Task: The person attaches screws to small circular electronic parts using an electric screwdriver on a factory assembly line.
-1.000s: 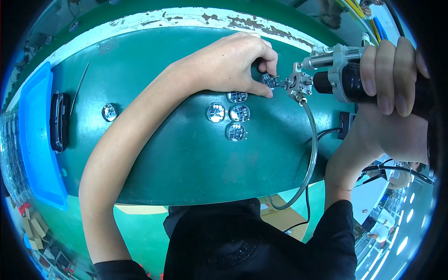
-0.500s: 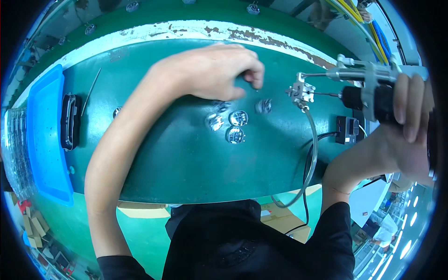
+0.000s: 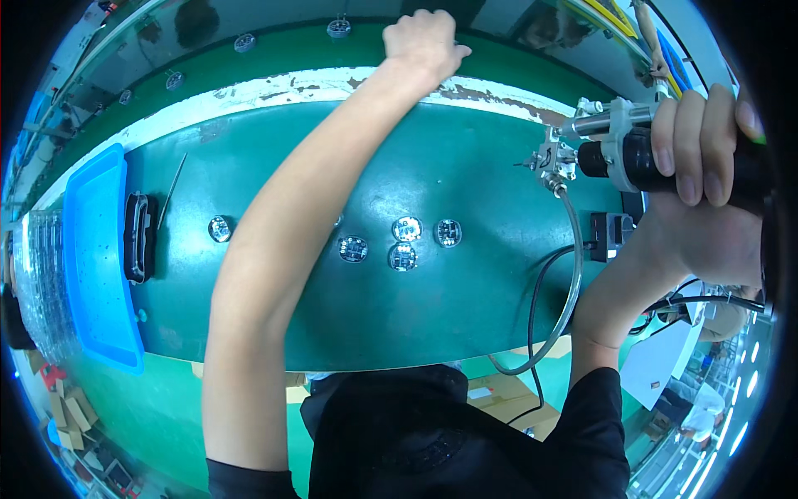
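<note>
My left hand [image 3: 422, 41] reaches across the worn white ledge onto the green strip at the far side. Its fingers are curled down, and whatever they close on is hidden beneath them. On the right, my right hand [image 3: 702, 150] wraps around a black powered screwdriver [image 3: 644, 158], whose metal nose [image 3: 555, 160] points left with a clear hose hanging from it. Small round electronic parts lie mid-table: one part [image 3: 352, 249] near my left forearm, two touching parts [image 3: 407, 229] [image 3: 403, 256], and another part [image 3: 447, 233] to their right.
Another round part [image 3: 219, 229] lies left of my forearm. Farther left are a black tray-like case [image 3: 140, 237], a thin rod [image 3: 172, 191] and a blue tray [image 3: 100, 333]. More parts [image 3: 338, 27] sit along the far strip [image 3: 291, 50]. A black box [image 3: 611, 234] with cables stands right.
My left hand has moved from over the round parts to the far strip beyond the ledge. The parts mid-table are spread differently. My right hand keeps hold of the screwdriver.
</note>
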{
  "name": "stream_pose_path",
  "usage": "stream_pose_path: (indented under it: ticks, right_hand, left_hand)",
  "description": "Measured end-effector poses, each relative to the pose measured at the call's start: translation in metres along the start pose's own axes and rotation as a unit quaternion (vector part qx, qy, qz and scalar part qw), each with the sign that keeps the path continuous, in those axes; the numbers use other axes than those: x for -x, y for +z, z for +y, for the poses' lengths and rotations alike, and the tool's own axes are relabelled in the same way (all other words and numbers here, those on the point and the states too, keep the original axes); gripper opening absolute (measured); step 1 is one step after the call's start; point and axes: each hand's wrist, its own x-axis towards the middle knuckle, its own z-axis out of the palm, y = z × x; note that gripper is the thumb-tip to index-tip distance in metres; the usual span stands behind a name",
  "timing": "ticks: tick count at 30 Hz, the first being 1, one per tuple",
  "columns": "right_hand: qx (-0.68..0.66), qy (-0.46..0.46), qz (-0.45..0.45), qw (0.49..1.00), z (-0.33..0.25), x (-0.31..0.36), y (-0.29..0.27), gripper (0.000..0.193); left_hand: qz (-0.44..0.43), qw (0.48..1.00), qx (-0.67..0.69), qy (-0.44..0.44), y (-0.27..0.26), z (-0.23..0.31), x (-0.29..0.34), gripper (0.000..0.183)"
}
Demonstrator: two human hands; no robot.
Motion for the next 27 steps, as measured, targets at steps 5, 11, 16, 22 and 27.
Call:
stream_pose_path:
  ticks: [5,11,16,22,27]
  right_hand:
    - [-0.032,-0.006,-0.019,0.999,-0.003,0.009,-0.022,0.04]
    - [-0.028,-0.027,0.022,0.999,0.004,0.006,0.01,0.024]
    - [-0.044,0.005,-0.042,0.998,0.021,-0.005,0.02,0.024]
    - [-0.108,-0.018,-0.163,0.981,0.055,-0.024,0.019,0.031]
    - [-0.115,-0.014,-0.174,0.978,0.066,-0.027,0.018,0.027]
  left_hand:
    - [-0.064,0.986,0.09,0.128,-0.021,0.006,0.022,0.049]
    - [-0.226,0.908,0.224,0.271,-0.07,-0.015,0.1,0.032]
    - [-0.249,0.904,0.23,0.26,-0.075,-0.018,0.117,0.03]
    - [-0.228,0.905,0.234,0.271,-0.07,-0.022,0.118,0.034]
    - [-0.243,0.905,0.23,0.263,-0.07,-0.023,0.119,0.035]
